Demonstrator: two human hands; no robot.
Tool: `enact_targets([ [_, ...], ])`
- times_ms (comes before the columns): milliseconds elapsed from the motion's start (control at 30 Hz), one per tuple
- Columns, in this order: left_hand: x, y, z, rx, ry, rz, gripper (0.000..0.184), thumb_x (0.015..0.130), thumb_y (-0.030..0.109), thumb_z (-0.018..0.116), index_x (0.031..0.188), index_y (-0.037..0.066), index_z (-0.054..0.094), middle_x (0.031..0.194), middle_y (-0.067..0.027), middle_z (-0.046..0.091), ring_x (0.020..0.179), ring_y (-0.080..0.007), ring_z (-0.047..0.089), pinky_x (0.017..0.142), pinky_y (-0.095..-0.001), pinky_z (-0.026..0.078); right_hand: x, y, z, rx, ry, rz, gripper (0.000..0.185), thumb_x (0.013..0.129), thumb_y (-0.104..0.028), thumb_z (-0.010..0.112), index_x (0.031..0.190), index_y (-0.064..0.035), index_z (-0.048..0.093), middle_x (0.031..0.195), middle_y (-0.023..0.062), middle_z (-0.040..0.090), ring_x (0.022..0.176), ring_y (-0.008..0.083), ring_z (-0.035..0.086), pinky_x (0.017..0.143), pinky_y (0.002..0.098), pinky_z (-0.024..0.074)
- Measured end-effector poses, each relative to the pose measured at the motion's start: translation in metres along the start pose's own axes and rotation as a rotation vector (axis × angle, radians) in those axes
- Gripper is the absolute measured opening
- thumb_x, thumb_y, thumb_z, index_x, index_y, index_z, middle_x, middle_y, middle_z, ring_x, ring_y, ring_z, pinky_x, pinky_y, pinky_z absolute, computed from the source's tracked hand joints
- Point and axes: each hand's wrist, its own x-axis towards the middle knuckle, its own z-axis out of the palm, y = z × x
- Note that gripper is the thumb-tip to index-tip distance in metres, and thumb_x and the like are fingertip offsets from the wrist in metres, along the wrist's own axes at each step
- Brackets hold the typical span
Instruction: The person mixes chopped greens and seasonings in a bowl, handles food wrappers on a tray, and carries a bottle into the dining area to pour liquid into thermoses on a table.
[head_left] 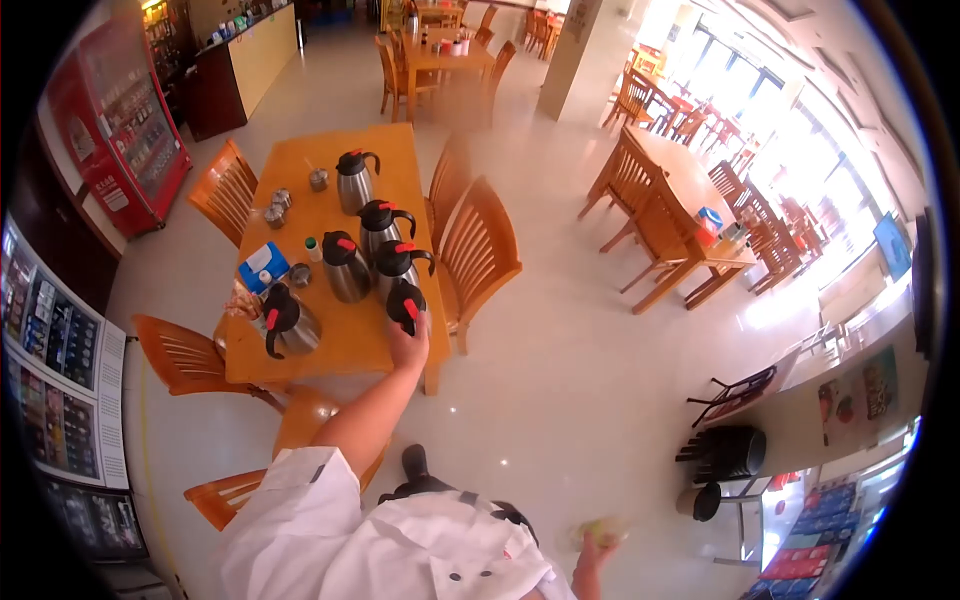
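Note:
My left hand (408,345) is closed at the near side of a thermos jug (403,298) with a black lid and red tab, at the table's near right corner. Its handle is mostly hidden by my fingers. Several similar steel thermos jugs stand close by, including one at the back (354,185) and one at the near left (295,325). Low at my right side, my right hand (598,555) holds a blurred yellow-green thing, perhaps a cloth (600,530).
On the wooden table (400,155) are a blue-and-white tissue box (264,266), small metal pots (318,179) and a green-capped container (313,247). Chairs (480,250) surround it. A red drinks fridge (130,130) stands at left; another table (660,160) is at right.

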Motion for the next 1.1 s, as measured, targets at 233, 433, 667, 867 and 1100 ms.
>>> enact_targets([
  [233, 0.012, -0.005, -0.057, 0.225, 0.017, 0.103, 0.050, 0.096, 0.052, 0.069, 0.098, 0.003, 0.061, 0.081, -0.0201, 0.068, 0.077, -0.0431, 0.067, 0.067, -0.0493, 0.052, -0.015, -0.022, 0.003, -0.095, 0.010, 0.161, 0.078, 0.081, -0.010, 0.085, 0.143, -0.0017, 0.038, 0.134, 0.0164, 0.054, 0.120, 0.0257, 0.058, 0.100, 0.0409, 0.0525],
  [433, 0.008, 0.019, -0.147, 0.312, -0.089, 0.294, 0.038, 0.096, 0.039, 0.073, 0.093, 0.003, 0.060, 0.074, -0.0186, 0.065, 0.069, -0.0416, 0.065, 0.060, -0.0451, 0.050, 0.068, -0.054, 0.069, -0.212, -0.091, 0.145, 0.086, 0.077, -0.009, 0.087, 0.147, -0.0009, 0.037, 0.141, 0.0153, 0.051, 0.127, 0.0281, 0.054, 0.109, 0.0431, 0.0465],
  [667, -0.043, 0.086, -0.225, 0.302, -0.032, 0.365, 0.027, 0.100, 0.029, 0.067, 0.096, 0.003, 0.062, 0.073, -0.0153, 0.064, 0.064, -0.0344, 0.064, 0.058, -0.0390, 0.049, 0.132, -0.141, 0.175, -0.072, -0.428, 0.022, 0.087, 0.078, -0.011, 0.085, 0.149, -0.0007, 0.036, 0.143, 0.0161, 0.050, 0.130, 0.0272, 0.053, 0.110, 0.0424, 0.0452],
  [867, -0.086, 0.151, -0.246, 0.340, -0.042, 0.303, 0.026, 0.102, 0.026, 0.062, 0.094, 0.002, 0.064, 0.072, -0.0126, 0.064, 0.063, -0.0221, 0.063, 0.059, -0.0349, 0.048, 0.100, -0.231, 0.234, 0.023, -0.662, -0.123, 0.084, 0.076, -0.004, 0.085, 0.146, -0.0014, 0.039, 0.139, 0.0151, 0.054, 0.128, 0.0275, 0.055, 0.109, 0.0419, 0.0470],
  [1100, -0.122, 0.218, -0.205, 0.135, -0.475, 0.140, 0.030, 0.100, 0.035, 0.070, 0.091, 0.006, 0.066, 0.070, 0.0008, 0.060, 0.065, -0.0084, 0.055, 0.061, -0.0266, 0.045, 0.051, -0.312, 0.250, -0.222, -0.994, -0.460, 0.091, 0.065, -0.026, 0.096, 0.136, -0.0012, 0.046, 0.125, 0.0189, 0.064, 0.117, 0.0324, 0.065, 0.096, 0.0446, 0.0536],
])
